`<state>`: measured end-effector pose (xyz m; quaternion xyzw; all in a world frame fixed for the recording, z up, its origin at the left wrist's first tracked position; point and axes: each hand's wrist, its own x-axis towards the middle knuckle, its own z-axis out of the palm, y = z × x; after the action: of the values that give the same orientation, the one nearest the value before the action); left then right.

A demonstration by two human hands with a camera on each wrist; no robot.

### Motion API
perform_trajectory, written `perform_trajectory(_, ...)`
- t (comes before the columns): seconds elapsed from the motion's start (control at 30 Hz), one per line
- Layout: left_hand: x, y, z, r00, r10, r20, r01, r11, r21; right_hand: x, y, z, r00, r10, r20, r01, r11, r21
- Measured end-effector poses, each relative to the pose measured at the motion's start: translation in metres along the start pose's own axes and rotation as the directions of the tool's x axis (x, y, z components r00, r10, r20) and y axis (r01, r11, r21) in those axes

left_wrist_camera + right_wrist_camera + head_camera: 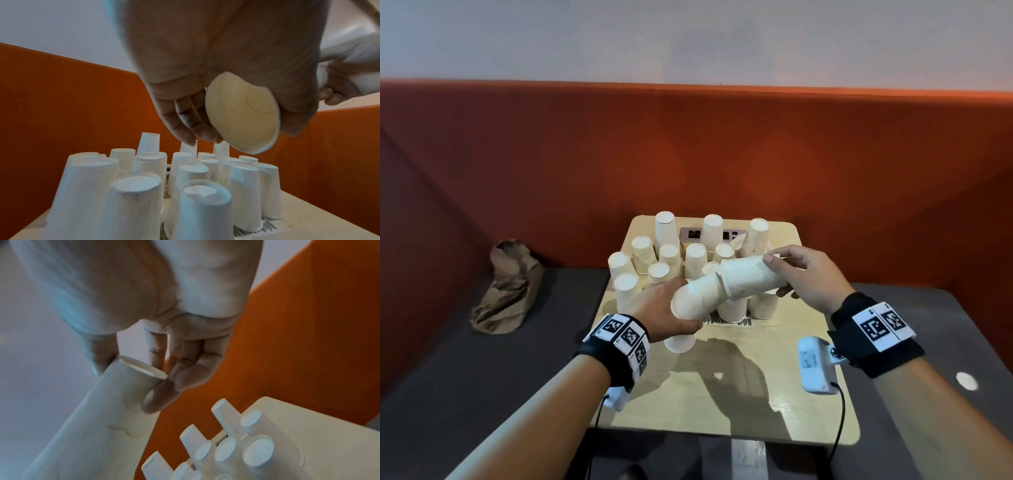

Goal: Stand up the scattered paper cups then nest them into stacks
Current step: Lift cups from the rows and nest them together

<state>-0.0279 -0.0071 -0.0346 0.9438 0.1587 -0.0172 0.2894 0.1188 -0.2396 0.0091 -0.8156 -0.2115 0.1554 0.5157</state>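
A nested stack of white paper cups (726, 286) hangs sideways above the small wooden table (722, 394). My left hand (664, 308) grips its open-mouth end (242, 113), squeezed oval. My right hand (804, 274) pinches the flat-based end (144, 366) between thumb and fingers (158, 395). The stack bends at the joint in the middle. Below it, several cups (664, 229) stand upside down in a tight cluster (135, 203) on the far half of the table, some taller than others (258, 451). One more cup (680, 342) stands under my left hand.
A socket panel (709, 234) is set in the table's far edge among the cups. A crumpled brown paper bag (506, 287) lies on the dark seat at the left. An orange padded backrest (722, 154) wraps around behind. Cables run from both wrist cameras.
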Motion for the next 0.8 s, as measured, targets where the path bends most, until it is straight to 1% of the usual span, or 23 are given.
perform_trajectory(0.1, 0.001, 0.003, 0.000, 0.999, 0.040, 0.001, -0.040, 0.997, -0.067, -0.002, -0.001, 0.011, 0.996, 0.004, 0.090, -0.007, 1.000, 0.027)
perform_trajectory(0.17, 0.002, 0.005, -0.001, 0.998, 0.058, -0.011, -0.059, 0.992, -0.109, -0.002, 0.000, 0.017, 0.994, 0.000, 0.109, -0.005, 0.999, 0.053)
perform_trajectory(0.27, 0.005, 0.005, -0.006, 0.994, 0.106, -0.011, -0.106, 0.969, -0.224, -0.002, -0.003, 0.025, 0.992, -0.004, 0.129, -0.008, 0.996, 0.092)
perform_trajectory(0.33, 0.008, 0.004, -0.010, 0.992, 0.123, -0.028, -0.126, 0.958, -0.259, -0.001, -0.006, 0.030, 0.990, -0.001, 0.138, -0.017, 0.992, 0.126)
perform_trajectory(0.4, 0.011, 0.003, -0.016, 0.992, 0.123, -0.026, -0.126, 0.960, -0.251, 0.001, -0.009, 0.035, 0.991, -0.006, 0.134, -0.016, 0.987, 0.162)
perform_trajectory(0.53, 0.015, 0.001, -0.024, 0.989, 0.137, 0.047, -0.130, 0.983, -0.131, 0.005, -0.015, 0.047, 0.993, -0.040, 0.107, 0.023, 0.987, 0.161)
perform_trajectory(0.63, 0.020, -0.004, -0.028, 0.987, 0.150, 0.055, -0.141, 0.980, -0.142, 0.008, -0.024, 0.059, 0.995, -0.059, 0.084, 0.047, 0.989, 0.137)
perform_trajectory(0.8, 0.030, -0.019, -0.042, 0.985, 0.173, 0.021, -0.167, 0.970, -0.178, 0.019, -0.037, 0.079, 0.995, -0.086, 0.052, 0.081, 0.992, 0.093)
